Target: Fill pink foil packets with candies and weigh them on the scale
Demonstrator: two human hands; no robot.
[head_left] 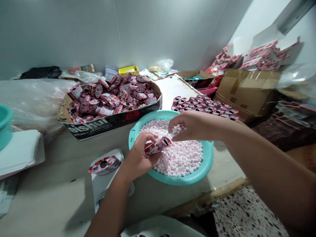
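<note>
A plain grey wall (74, 33) backs a pale surface (59, 164) crowded with goods, and a teal basin (172, 180) sits near its front edge, filled with small pale pink and white pieces (180, 161).

Over the basin's left part, the left hand (140, 158) has its fingers wrapped around a printed packet (156, 148), its dark hole turned up and toward the basin's middle. The right hand (195, 125), above the basin's far right part, has its fingers curled into a cup around a handful of pieces (179, 129), just beside that hole.

It seems best to keep the hole facing the cupped fingers, squeeze the packet only lightly, since its walls look like thin card, and release a few pieces at a time. Working over the basin should let strays drop back in.

Counted: one packet in the hand; one lone packet (105, 165) left of the basin; one carton (123, 120) beyond the basin to the left, heaped with packets too jumbled to count; one block of standing packets (202, 105) beyond it to the right, overlapping too much for a sure number; one other teal container (5, 121) far left of it. The pieces are countless.
</note>
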